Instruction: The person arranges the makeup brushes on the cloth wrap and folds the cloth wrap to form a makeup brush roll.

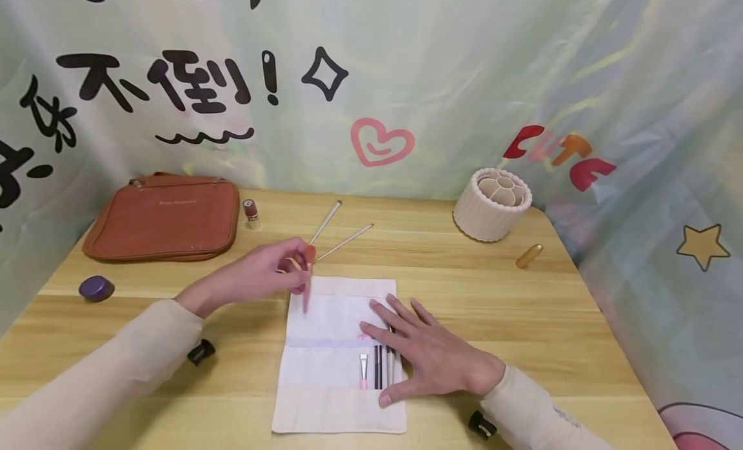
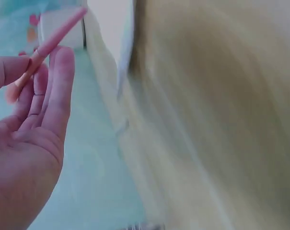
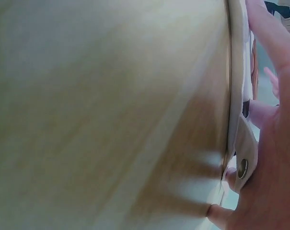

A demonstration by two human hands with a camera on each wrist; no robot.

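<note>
My left hand [image 1: 273, 269] pinches a pink makeup brush [image 1: 307, 294] with an orange-pink head between thumb and fingers, over the top left of the white brush roll [image 1: 322, 411]. In the left wrist view the brush [image 2: 63, 30] slants with its pink handle tip up. My right hand [image 1: 444, 360] rests with spread fingers on the roll's right side, partly covering it. Beside its thumb, a small flat brush [image 1: 364, 367] and a black-handled tool [image 1: 378, 366] stick out of the roll's pocket. A snap button [image 3: 243, 168] shows on a flap near the right palm.
Two slim pale sticks [image 1: 345, 242] lie behind the roll. A brown case [image 1: 168, 218], a small bottle [image 1: 251, 214] and a purple round container [image 1: 96, 288] are at left. On the right stand a ribbed cream holder [image 1: 487, 211] and a gold tube [image 1: 529, 256].
</note>
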